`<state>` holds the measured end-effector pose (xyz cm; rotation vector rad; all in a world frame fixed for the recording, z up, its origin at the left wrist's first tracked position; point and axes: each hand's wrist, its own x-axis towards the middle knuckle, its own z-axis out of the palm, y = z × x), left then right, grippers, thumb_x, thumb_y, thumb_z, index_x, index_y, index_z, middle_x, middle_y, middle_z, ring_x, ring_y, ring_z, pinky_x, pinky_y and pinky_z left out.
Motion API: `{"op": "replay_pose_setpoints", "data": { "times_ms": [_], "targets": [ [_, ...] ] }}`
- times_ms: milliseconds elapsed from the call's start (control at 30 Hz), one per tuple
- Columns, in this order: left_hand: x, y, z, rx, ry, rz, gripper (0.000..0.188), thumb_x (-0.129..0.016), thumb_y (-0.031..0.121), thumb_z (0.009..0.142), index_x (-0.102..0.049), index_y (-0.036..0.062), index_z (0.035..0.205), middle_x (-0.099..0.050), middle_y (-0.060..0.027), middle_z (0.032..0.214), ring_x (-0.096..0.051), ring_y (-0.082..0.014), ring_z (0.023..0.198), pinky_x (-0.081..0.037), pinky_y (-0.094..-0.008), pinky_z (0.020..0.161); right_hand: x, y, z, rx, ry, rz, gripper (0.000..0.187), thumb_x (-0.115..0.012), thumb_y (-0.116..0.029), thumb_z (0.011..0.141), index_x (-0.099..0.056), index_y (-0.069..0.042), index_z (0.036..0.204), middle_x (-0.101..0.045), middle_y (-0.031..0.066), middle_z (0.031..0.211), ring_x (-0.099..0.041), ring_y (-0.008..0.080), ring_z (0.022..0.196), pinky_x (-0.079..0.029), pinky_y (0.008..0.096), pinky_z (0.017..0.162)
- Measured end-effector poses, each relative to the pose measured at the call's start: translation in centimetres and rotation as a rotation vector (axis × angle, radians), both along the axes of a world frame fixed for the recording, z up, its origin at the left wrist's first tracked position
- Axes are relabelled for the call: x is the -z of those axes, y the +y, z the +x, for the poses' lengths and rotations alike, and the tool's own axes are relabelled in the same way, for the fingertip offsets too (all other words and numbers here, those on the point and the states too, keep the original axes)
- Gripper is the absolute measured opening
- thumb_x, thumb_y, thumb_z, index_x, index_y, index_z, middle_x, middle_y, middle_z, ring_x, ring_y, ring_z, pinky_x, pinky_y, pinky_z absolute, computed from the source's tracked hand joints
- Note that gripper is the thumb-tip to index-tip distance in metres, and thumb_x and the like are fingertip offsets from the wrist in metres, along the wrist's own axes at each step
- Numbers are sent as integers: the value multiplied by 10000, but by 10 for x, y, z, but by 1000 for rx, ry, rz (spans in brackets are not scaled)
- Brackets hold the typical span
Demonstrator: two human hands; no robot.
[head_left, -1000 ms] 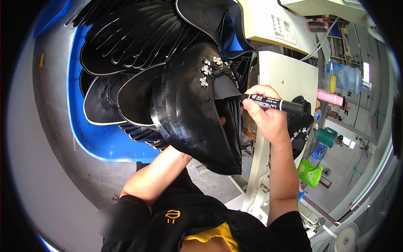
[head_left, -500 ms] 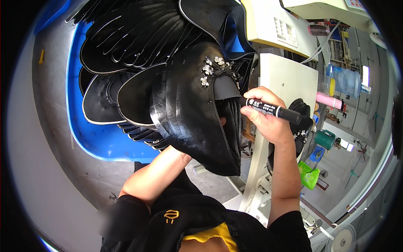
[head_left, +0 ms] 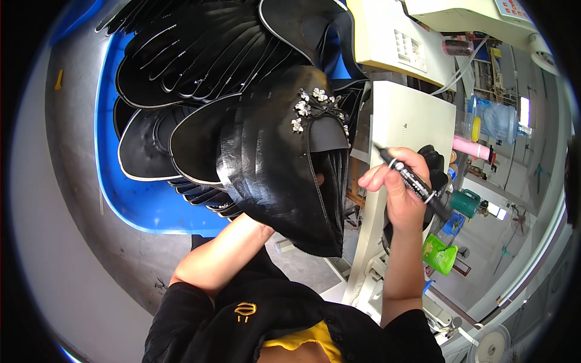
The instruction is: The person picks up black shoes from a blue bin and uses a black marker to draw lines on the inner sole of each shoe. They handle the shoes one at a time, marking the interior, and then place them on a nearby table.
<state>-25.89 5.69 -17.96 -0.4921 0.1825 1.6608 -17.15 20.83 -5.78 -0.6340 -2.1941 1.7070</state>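
A stack of glossy black shoe uppers sits right in front of the worker, lifted at the near right edge of a blue tray. Silver flower ornaments cluster at the far right part of its top piece, beside a dull grey-black inner panel, and the opening below shows many layers nested together. The left hand reaches under the stack from the near side and bears it; a fingertip shows inside the opening, but the rest is covered, so I can't tell how far the fingers are closed. To the right, the right hand has a black marker pen pinched between thumb and fingers, its narrow end pointing far and left, clear of the stack.

Left of and beyond the held stack, more black uppers with pale edging lie fanned across the tray. On the far right stands a cream machine housing with a keypad, and nearer, a white panel. Farther right I see a pink bottle, a teal container and a bright green bag.
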Motion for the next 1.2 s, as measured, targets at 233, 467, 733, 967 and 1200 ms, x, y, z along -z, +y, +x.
{"op": "replay_pose_setpoints", "data": {
  "times_ms": [233, 467, 733, 967, 1200],
  "targets": [
    [-1, -1, -6, 6, 37, -39, 304, -651, 139, 821, -566, 39, 1095, -626, -106, 979, -638, -215, 881, -566, -358, 754, 25, -54, 8, 459, -227, -274, 381, -615, 10, 805, -450, -54, 1143, -470, -4, 787, -446, 47, 611, -418, 177, 508],
    [-13, 1, -11, 53, 30, -23, 310, -677, 125, 802, -574, 40, 1082, -631, -104, 970, -639, -216, 883, -564, -361, 765, -24, -73, 39, 672, -79, 486, 321, -591, -45, 772, -452, -31, 1062, -487, 51, 852, -470, 118, 734, -409, 251, 676],
    [-27, 6, -16, 156, 139, -38, 332, -714, 159, 781, -583, 58, 1069, -639, -98, 956, -641, -218, 878, -559, -375, 785, -87, -74, 238, 978, -488, 863, 325, -529, -67, 809, -461, -21, 1123, -474, 71, 923, -455, 146, 823, -383, 260, 775],
    [-36, 18, -15, 167, 259, -93, 327, -718, 124, 772, -581, 58, 1062, -641, -77, 958, -643, -215, 865, -564, -359, 767, 36, -39, 309, 1039, -625, 896, 317, -490, -25, 855, -450, -4, 1169, -495, 122, 1080, -492, 217, 963, -374, 316, 892],
    [-27, 6, -8, 174, 197, -102, 385, -721, 58, 753, -562, 52, 1103, -610, -75, 1011, -607, -213, 919, -531, -369, 818, 27, 1, 257, 1147, -459, 946, 344, -554, -38, 856, -451, -18, 1183, -515, 70, 945, -507, 139, 848, -425, 272, 805]
  ]
}}
